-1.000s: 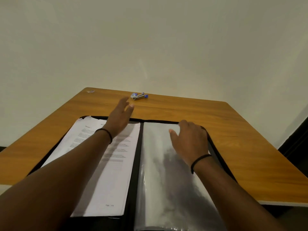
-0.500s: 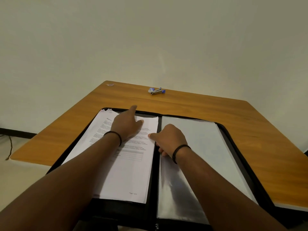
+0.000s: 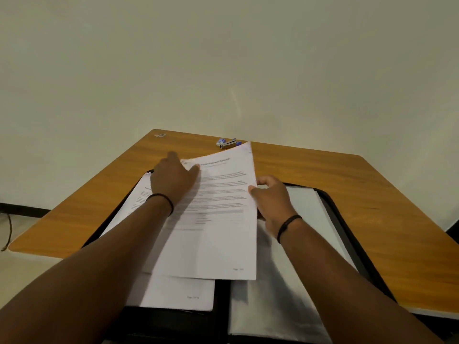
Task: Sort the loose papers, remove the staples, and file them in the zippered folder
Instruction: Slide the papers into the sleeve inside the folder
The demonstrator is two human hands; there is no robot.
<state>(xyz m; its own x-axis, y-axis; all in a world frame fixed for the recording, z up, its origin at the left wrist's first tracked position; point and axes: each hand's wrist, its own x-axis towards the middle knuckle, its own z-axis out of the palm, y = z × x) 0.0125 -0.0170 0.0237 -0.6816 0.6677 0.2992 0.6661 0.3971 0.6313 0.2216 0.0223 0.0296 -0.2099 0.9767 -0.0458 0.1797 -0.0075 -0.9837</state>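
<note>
A black zippered folder lies open on the wooden table. On its left half sits a stack of printed papers. My right hand pinches the right edge of the top sheet, which is lifted and skewed over the folder's spine. Clear plastic sleeves fill the right half, partly hidden by that sheet. My left hand lies flat on the papers near their top left, fingers stretched out. A small blue and metal staple remover rests at the table's far edge.
A small pale bit lies at the far left corner of the table. A plain wall stands right behind the table. The table's left edge drops to the floor, where a dark cord hangs.
My right hand moved from the spine to the top sheet's right edge and lifted it off the stack, swinging it rightward. My left hand slid a little further up the papers.
</note>
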